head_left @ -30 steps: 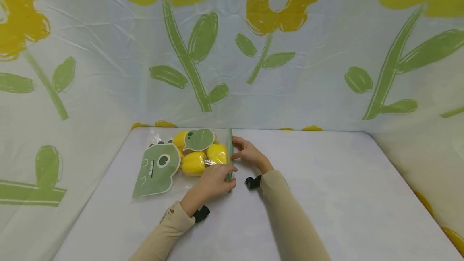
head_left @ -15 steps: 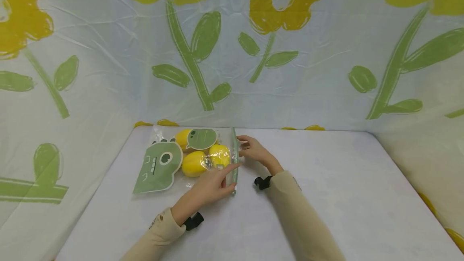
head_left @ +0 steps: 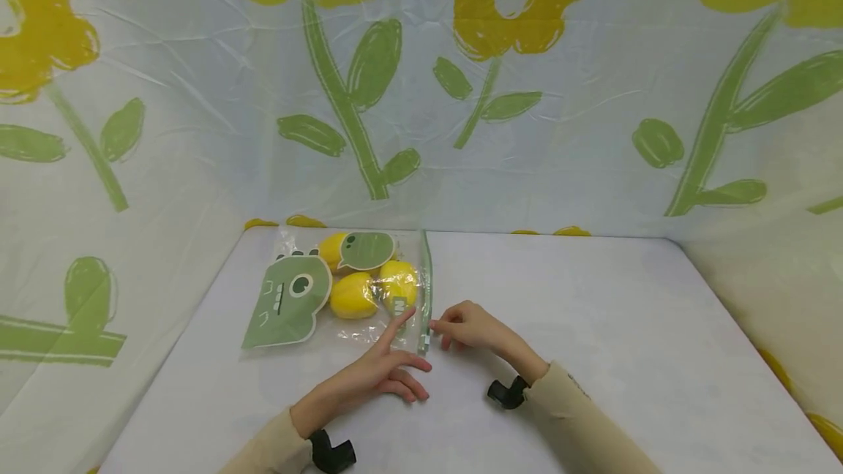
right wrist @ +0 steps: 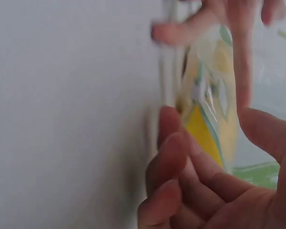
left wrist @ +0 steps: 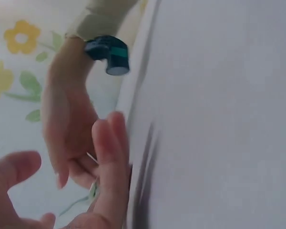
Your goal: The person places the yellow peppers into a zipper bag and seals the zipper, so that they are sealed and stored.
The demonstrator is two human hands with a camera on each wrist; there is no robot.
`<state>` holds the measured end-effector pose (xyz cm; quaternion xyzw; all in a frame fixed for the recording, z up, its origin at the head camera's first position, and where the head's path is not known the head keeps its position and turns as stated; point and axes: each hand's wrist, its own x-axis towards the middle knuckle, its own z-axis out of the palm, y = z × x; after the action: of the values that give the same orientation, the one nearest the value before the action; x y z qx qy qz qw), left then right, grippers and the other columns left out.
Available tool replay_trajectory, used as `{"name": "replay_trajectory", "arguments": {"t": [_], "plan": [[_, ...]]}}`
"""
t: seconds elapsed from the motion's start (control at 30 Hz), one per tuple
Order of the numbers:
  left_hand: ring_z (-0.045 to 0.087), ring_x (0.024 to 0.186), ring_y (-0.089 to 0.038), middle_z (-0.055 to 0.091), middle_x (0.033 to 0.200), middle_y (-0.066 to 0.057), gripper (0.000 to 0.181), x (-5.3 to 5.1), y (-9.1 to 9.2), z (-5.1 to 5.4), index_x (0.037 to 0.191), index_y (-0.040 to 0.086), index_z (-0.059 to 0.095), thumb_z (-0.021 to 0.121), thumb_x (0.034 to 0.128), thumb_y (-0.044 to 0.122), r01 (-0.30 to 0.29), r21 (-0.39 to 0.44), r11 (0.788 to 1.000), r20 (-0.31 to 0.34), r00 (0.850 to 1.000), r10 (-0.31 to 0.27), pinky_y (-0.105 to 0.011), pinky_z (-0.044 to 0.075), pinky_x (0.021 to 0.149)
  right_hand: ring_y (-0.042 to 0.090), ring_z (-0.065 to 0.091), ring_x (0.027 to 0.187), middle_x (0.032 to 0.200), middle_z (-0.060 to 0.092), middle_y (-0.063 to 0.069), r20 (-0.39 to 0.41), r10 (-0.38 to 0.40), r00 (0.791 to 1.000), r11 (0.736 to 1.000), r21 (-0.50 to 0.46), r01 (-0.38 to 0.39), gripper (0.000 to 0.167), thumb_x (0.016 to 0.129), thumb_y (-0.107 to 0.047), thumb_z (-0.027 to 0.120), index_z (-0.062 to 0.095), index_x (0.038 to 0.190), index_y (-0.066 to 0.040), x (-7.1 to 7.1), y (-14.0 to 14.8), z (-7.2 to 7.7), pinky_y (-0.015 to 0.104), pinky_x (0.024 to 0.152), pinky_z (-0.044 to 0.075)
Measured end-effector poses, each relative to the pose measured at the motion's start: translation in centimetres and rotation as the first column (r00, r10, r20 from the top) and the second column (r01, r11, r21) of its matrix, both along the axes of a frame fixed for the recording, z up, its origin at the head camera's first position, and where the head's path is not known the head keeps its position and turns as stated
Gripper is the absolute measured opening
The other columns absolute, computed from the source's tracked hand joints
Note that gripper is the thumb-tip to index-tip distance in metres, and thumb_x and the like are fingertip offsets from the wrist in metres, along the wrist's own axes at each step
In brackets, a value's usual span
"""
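A clear zip bag with a green dinosaur print lies flat at the back left of the table. Inside it show several yellow, rounded, lemon-like things. Along its right side runs a green zip strip, with a pale slider near the front end. My left hand is spread just in front of the bag, its index finger reaching over the front right corner. My right hand is at the strip's right side near the slider, fingers bent; in the right wrist view its thumb stands apart from the fingers.
The white table reaches out to the right and front. Behind it hangs a flower-printed cloth, which also closes in both sides. A black wrist mount sits on the left wrist, another black mount on the right.
The zip strip, upright one second ago, now lies flatter. Both hands have come nearer the front: the left has left the strip, and the right has slid along it from the far end to the slider.
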<state>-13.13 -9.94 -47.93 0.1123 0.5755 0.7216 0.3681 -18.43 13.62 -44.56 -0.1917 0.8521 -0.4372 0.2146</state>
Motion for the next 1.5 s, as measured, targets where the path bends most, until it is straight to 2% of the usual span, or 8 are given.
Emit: {"name": "replay_trajectory", "arguments": {"t": [0.1,0.23,0.33,0.47,0.67,0.83,1.13,1.5], "plan": [[0.07,0.092,-0.035,0.056,0.124,-0.027,0.075,-0.2,0.7,-0.6,0.155,0.043,0.008,0.05,0.1014,0.014,-0.071,0.056,0.996,0.046,0.997,0.069,-0.037,0.056,0.078,0.013,0.048,0.054,0.073,0.069,0.01,0.053,-0.024,0.998,0.997,-0.073,0.028,0.03,0.096,-0.027,0.062,0.072,0.086,-0.001,0.5,-0.7,-1.0,0.024,0.052,0.037],[0.07,0.085,-0.028,0.059,0.117,-0.026,0.063,-0.3,1.5,-1.3,0.155,0.027,0.019,0.048,0.1012,0.011,-0.173,0.063,0.983,0.0,0.985,0.174,-0.034,0.055,0.075,0.012,0.047,0.055,0.073,0.068,0.009,0.085,-0.056,0.995,0.986,-0.154,0.069,0.02,0.093,-0.016,0.063,0.072,0.088,0.001,1.0,-1.2,-1.4,0.024,0.052,0.038],[0.069,0.08,-0.023,0.063,0.112,-0.026,0.051,-0.4,1.8,-1.7,0.15,0.012,0.031,0.048,0.1019,0.01,-0.261,0.057,0.964,-0.063,0.962,0.265,-0.031,0.055,0.072,0.013,0.05,0.059,0.076,0.069,0.011,0.097,-0.072,0.993,0.978,-0.188,0.089,0.018,0.091,-0.012,0.062,0.071,0.09,0.004,1.2,-1.2,-1.4,0.025,0.055,0.04],[0.067,0.075,-0.02,0.068,0.103,-0.023,0.039,-0.4,2.4,-2.1,0.135,-0.002,0.047,0.056,0.0995,0.01,-0.358,0.065,0.931,-0.139,0.921,0.364,-0.028,0.054,0.068,0.013,0.049,0.058,0.075,0.067,0.012,0.116,-0.091,0.989,0.972,-0.208,0.113,0.021,0.091,-0.013,0.059,0.07,0.09,0.005,1.4,-1.0,-1.4,0.025,0.053,0.037],[0.067,0.069,-0.018,0.07,0.096,-0.024,0.03,-0.3,2.8,-2.7,0.122,-0.008,0.057,0.062,0.0955,0.006,-0.41,0.062,0.91,-0.211,0.886,0.413,-0.026,0.053,0.064,0.007,0.04,0.053,0.067,0.058,0.001,0.135,-0.09,0.987,0.977,-0.181,0.114,0.022,0.092,-0.016,0.062,0.069,0.084,0.002,1.7,-1.2,-1.6,0.021,0.051,0.034],[0.068,0.066,-0.017,0.071,0.094,-0.025,0.033,-0.3,2.7,-2.8,0.12,-0.006,0.061,0.068,0.0929,0.011,-0.449,0.023,0.893,-0.279,0.855,0.437,-0.024,0.052,0.061,0.009,0.04,0.053,0.067,0.056,0.0,0.151,-0.088,0.985,0.971,-0.209,0.119,0.023,0.091,-0.014,0.062,0.065,0.081,0.006,2.1,-1.7,-1.7,0.022,0.05,0.034],[0.069,0.064,-0.016,0.071,0.092,-0.026,0.034,-0.2,2.5,-2.6,0.122,-0.005,0.062,0.069,0.0903,0.005,-0.46,0.02,0.888,-0.309,0.842,0.443,-0.022,0.05,0.056,0.01,0.043,0.049,0.06,0.054,0.0,0.198,-0.189,0.962,0.942,-0.239,0.234,0.025,0.09,-0.016,0.062,0.066,0.079,0.007,2.3,-2.3,-1.7,0.024,0.047,0.037],[0.07,0.065,-0.017,0.073,0.092,-0.022,0.036,-0.3,2.5,-2.5,0.123,-0.003,0.062,0.071,0.0895,0.006,-0.45,0.008,0.893,-0.304,0.85,0.43,-0.021,0.05,0.056,0.012,0.04,0.044,0.052,0.049,0.001,0.147,-0.388,0.91,0.876,-0.249,0.413,0.025,0.092,-0.017,0.065,0.067,0.075,0.001,-1.0,-3.5,-2.4,0.025,0.044,0.036]]}}
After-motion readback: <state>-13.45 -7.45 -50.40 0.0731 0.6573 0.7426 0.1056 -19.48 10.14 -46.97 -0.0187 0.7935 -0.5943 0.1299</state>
